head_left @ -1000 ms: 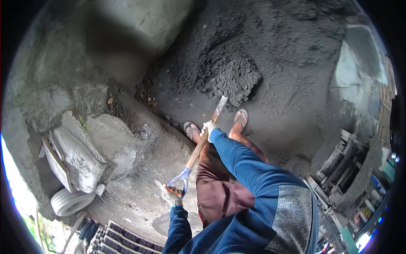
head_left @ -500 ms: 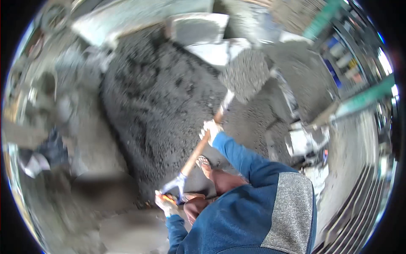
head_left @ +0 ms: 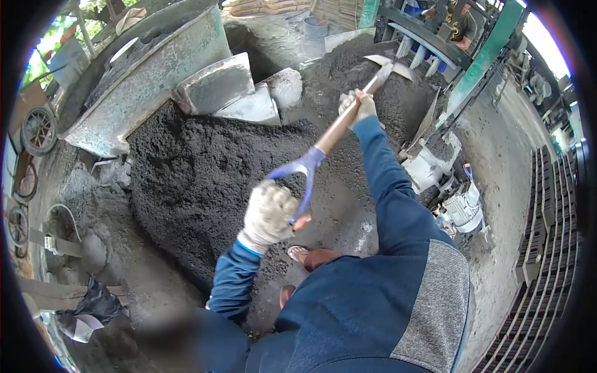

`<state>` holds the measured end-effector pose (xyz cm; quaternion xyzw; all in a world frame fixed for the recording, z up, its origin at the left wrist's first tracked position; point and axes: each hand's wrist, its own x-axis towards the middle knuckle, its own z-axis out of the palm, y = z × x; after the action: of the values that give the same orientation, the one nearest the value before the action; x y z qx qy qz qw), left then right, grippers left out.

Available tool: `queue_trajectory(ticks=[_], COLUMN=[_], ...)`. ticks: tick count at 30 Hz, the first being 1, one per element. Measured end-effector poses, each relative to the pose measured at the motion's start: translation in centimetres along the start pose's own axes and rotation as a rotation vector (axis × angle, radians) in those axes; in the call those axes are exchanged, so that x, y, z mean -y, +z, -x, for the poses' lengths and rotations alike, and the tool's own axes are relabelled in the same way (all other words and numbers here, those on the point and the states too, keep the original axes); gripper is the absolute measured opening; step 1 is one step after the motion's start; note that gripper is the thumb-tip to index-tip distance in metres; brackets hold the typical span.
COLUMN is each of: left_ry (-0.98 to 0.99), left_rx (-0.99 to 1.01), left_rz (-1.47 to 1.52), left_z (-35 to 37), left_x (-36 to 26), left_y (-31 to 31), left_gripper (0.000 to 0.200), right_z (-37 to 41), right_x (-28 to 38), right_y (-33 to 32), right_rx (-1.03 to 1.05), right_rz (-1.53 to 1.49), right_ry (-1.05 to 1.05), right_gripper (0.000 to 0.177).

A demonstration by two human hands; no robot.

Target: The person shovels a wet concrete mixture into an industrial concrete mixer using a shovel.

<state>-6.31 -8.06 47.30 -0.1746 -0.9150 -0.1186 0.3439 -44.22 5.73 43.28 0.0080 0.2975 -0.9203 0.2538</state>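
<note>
A shovel with a wooden shaft and a purple D-shaped handle reaches away from me toward the upper right. My left hand, in a pale work glove, is closed around the handle's grip. Farther up, near the blade, my gloved right hand wraps the shaft. The shovel's blade is over dark material beside a blue-and-green metal frame; it is seen thin, and no load shows on it. Below the shaft spreads a large heap of dark, damp, grainy mix.
A worn metal trough and pale slabs border the heap's far side. An electric motor sits to my right, near racks of dark blocks. Behind the metal frame is another person. Cart wheels stand left.
Both hands have moved up and away from me with the shovel, whose blade went farther toward the upper right. The grey load seen on the blade earlier is no longer on it.
</note>
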Motion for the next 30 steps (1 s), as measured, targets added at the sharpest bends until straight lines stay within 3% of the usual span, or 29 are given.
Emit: queue_trajectory(ticks=[3,5,6,7,8,9,10,11,12,14,15,17,18,19,20,21,22,23,24,26,27,29,30], left_ry=[-0.110,-0.314,-0.505,-0.717,-1.045,-1.299,-1.329,-1.780,-1.905,-2.022,-2.071,-2.198,-2.239,-2.266,-2.521,-2.522,-2.686,-2.790,-2.927,-3.023,-3.027,-3.035,-3.051], left_rx=[-0.122,-0.126,-0.218,-0.323,-0.559,-0.683,-0.613,-1.117,-1.358,-1.543,-1.615,-1.790,-1.935,-2.076,-2.098,-2.255,-2.227,-2.256,-2.143,-1.957,-1.955,-1.761,-1.792], left_rz=[0.032,0.174,0.314,0.449,0.678,0.990,0.582,0.967,1.003,0.859,0.784,0.532,0.457,0.376,0.270,0.199,0.036,-0.194,-0.353,-0.483,-0.734,-0.765,-0.657], left_z=[7.5,11.9,14.8,17.4,18.3,24.7,27.1,27.7,29.0,35.1,36.6,41.5,44.1,45.6,43.0,44.4,43.0,42.7,41.4,41.1,40.4,42.2,43.6], left_x=[-2.6,-5.6,-7.5,-9.5,-11.7,-12.4,-13.1,-14.6,-15.7,-20.5,-22.5,-29.6,-34.7,-39.4,-41.4,-47.4,-49.9,-54.7,-56.7,-63.5,-60.6,-59.6,-57.9], left_y=[4.3,2.9,2.5,2.1,1.1,3.6,3.5,3.1,2.4,4.3,5.2,7.1,7.7,8.2,5.0,5.4,3.5,3.2,1.6,0.4,-0.6,-0.4,0.0], left_gripper=[0.042,0.043,0.045,0.046,0.048,0.046,0.045,0.041,0.043,0.042,0.042,0.039,0.037,0.036,0.035,0.035,0.034,0.033,0.032,0.033,0.033,0.034,0.032], right_z=[5.0,9.4,10.8,11.6,12.7,13.9,14.5,16.2,18.2,20.9,21.0,25.3,29.8,34.2,39.8,45.6,51.4,56.7,61.0,67.7,69.1,69.5,69.2], right_x=[-2.4,-4.9,-6.4,-7.8,-9.5,-12.4,-15.7,-19.5,-23.4,-31.3,-35.2,-43.0,-47.0,-49.9,-51.2,-51.7,-52.1,-51.5,-50.5,-51.0,-51.5,-53.8,-54.7], right_y=[-2.5,-1.2,-1.4,-0.6,0.4,0.8,-0.2,-0.6,-1.2,-4.9,-9.7,-17.4,-21.4,-26.8,-30.3,-32.4,-34.1,-37.9,-37.7,-39.8,-39.7,-42.2,-43.3], right_rx=[-0.020,0.119,0.339,0.314,0.289,0.261,0.320,0.257,0.128,-0.036,0.045,0.048,-0.123,-0.177,-0.275,-0.297,-0.320,-0.240,-0.351,-0.464,-0.512,-0.564,-0.594], right_rz=[0.085,0.091,0.014,0.037,0.065,0.098,0.093,0.238,0.323,0.477,0.389,0.719,0.806,0.776,0.715,0.880,1.031,0.928,0.857,0.945,1.003,0.842,0.764], right_ry=[0.038,0.128,0.195,0.228,0.286,0.367,0.437,0.429,0.518,0.671,0.809,1.092,1.042,1.213,1.365,1.451,1.545,1.688,1.767,2.018,2.102,2.109,2.096], right_gripper=[0.017,0.014,0.011,0.011,0.011,0.012,0.014,0.012,0.011,0.013,0.016,0.012,0.009,0.009,0.009,0.012,0.016,0.015,0.014,0.017,0.020,0.024,0.026])
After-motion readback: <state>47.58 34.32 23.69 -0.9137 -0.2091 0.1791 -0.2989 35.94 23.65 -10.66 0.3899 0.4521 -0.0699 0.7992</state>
